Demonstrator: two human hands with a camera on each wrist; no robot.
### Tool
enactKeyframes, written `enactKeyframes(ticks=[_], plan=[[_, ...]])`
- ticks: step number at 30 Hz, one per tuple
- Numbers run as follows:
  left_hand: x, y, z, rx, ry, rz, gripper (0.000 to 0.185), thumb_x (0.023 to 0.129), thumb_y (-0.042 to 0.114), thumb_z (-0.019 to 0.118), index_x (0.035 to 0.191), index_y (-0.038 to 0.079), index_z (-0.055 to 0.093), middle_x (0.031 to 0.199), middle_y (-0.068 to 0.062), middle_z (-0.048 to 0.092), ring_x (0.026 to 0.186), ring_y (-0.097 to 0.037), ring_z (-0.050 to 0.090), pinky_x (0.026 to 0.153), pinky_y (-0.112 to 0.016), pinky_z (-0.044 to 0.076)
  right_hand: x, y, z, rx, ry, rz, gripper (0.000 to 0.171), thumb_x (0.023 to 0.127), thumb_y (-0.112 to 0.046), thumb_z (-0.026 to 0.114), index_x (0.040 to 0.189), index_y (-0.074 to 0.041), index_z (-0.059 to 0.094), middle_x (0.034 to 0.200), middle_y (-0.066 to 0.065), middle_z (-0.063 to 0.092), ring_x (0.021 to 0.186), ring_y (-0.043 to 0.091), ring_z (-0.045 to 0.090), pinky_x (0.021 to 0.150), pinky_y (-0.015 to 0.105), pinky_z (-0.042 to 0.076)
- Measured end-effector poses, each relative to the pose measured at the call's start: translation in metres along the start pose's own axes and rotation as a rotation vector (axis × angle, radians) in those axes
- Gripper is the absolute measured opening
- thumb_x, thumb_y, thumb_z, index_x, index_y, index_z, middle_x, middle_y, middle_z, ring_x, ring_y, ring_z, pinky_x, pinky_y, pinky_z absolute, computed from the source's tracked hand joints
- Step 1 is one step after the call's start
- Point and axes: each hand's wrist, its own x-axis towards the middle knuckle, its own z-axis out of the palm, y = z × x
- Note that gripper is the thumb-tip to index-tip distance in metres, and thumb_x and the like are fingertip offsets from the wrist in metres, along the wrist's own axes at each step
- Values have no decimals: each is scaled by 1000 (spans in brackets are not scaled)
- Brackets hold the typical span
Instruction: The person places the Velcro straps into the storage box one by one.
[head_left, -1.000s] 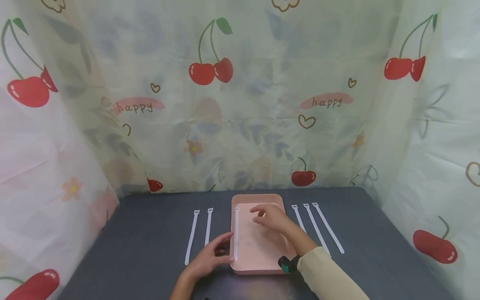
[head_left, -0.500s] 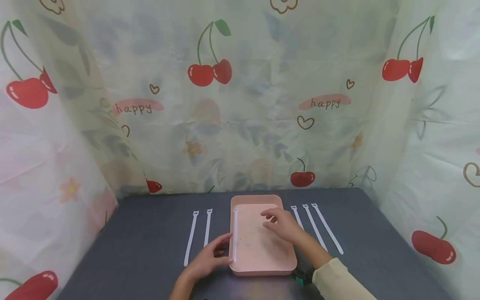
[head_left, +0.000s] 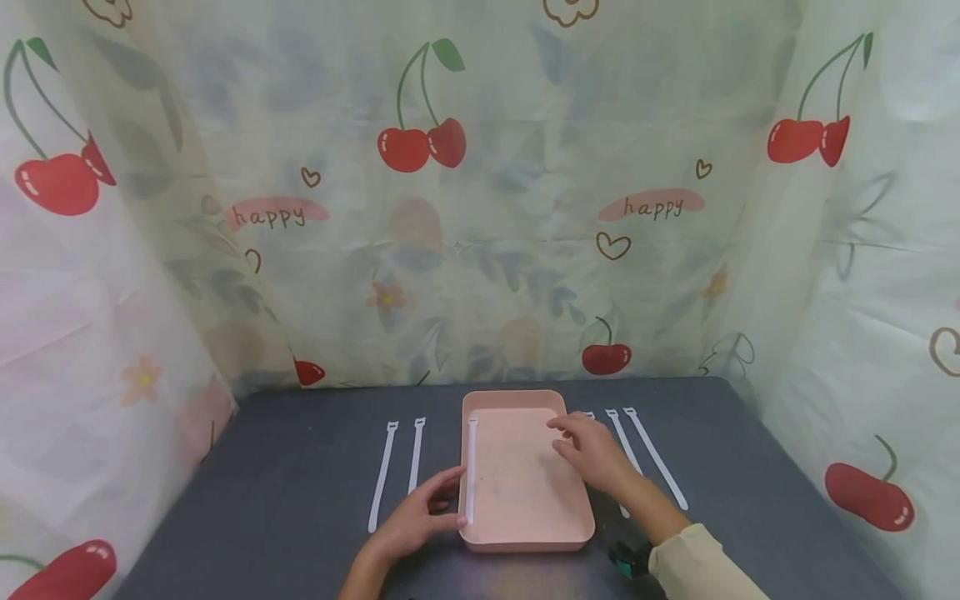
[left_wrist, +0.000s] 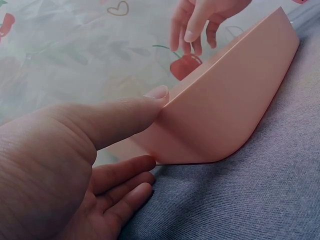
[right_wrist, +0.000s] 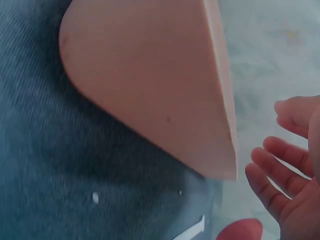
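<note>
A shallow pink tray (head_left: 525,500) sits on the dark cloth, one white cable tie (head_left: 472,471) with a slotted head lying lengthwise along its left side. My left hand (head_left: 411,515) rests against the tray's left wall; in the left wrist view its thumb (left_wrist: 135,112) touches the rim and the fingers lie loosely by the base. Over the tray's right edge hovers my right hand (head_left: 596,454), fingers relaxed and apart, holding nothing. Nearest to it is a white cable tie (head_left: 588,414) on the cloth, mostly hidden behind the hand.
Two white cable ties lie left of the tray, an outer one (head_left: 382,477) and an inner one (head_left: 416,454). Two more, a middle one (head_left: 622,435) and an outer one (head_left: 656,458), lie at right. A cherry-print curtain (head_left: 480,208) encloses the dark table (head_left: 285,467).
My right hand has moved rightward from over the tray's middle to its right edge, with relaxed fingers. The left hand, tray and cable ties have stayed put.
</note>
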Motion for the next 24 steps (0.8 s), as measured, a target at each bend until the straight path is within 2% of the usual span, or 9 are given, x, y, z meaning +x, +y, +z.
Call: enactKeyframes(ticks=[6,12,19,24], plan=[[-1,0,0,-1,2,-7,68,86,16,74,145,5,43,135,-19,53,123,-34,50,100,-50,39,-7,12,-6,13,0,30,31,87,-11,72,117,-7,69,100,6,65,89,22,60,74,36,53],[-1,-1,0,9,-1,-6,68,86,17,75,145,6,43,135,-18,53,122,-33,50,100,-48,40,-14,22,-9,3,21,43,30,85,-9,73,114,-6,70,102,7,66,91,23,61,74,39,53],[-2,2,0,8,1,-9,68,86,16,74,145,5,43,135,-18,53,123,-34,50,100,-48,39,-20,32,-19,-60,-26,127,32,87,-13,72,118,-8,68,114,9,65,100,28,62,81,45,53],[-1,3,-1,-2,-1,-13,69,86,16,74,146,5,41,136,-18,53,123,-33,50,100,-50,39,-24,44,-25,-87,-14,151,34,86,-12,73,119,-7,67,114,11,65,99,29,63,83,48,52]])
